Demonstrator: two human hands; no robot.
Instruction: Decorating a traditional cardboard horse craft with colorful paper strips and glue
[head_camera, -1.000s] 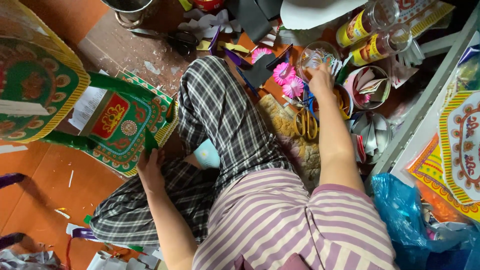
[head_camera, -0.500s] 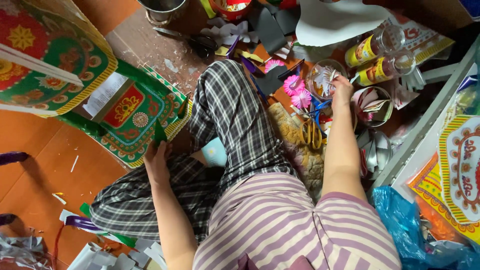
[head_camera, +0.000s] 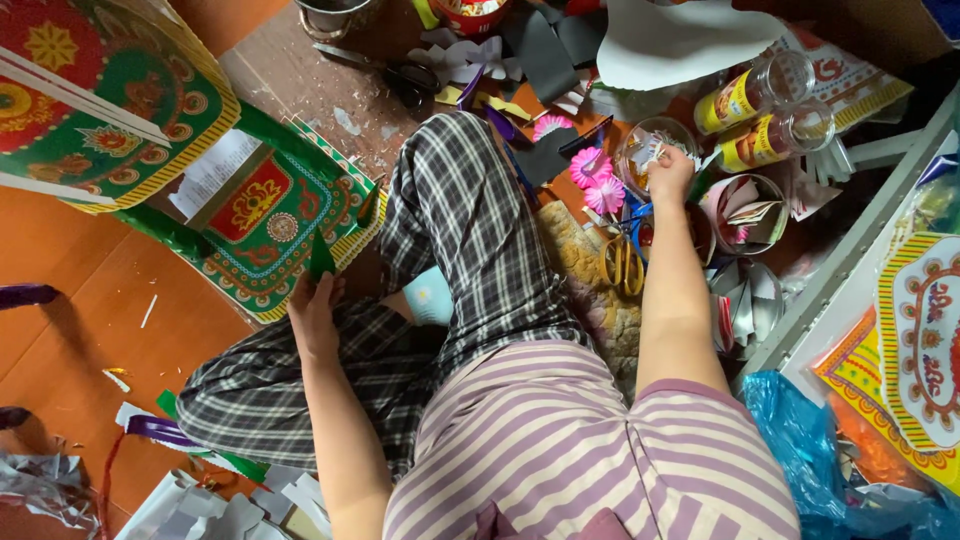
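This is a home craft workshop for paper goods, worked at floor level. The orange tiled floor (head_camera: 80, 300) is strewn with white paper scraps (head_camera: 215, 505) and offcuts. Large green, red and gold printed paper panels (head_camera: 265, 220) lie spread beside a worn brown board (head_camera: 300, 75) flecked with cuttings. Black-handled scissors (head_camera: 405, 75) and yellow-handled scissors (head_camera: 620, 262) lie among pink paper flowers (head_camera: 595, 180), grey card pieces (head_camera: 545, 50) and clear plastic jars with yellow labels (head_camera: 750, 95). More ornate printed sheets wrapped in clear plastic (head_camera: 920, 340) are stacked at the right.
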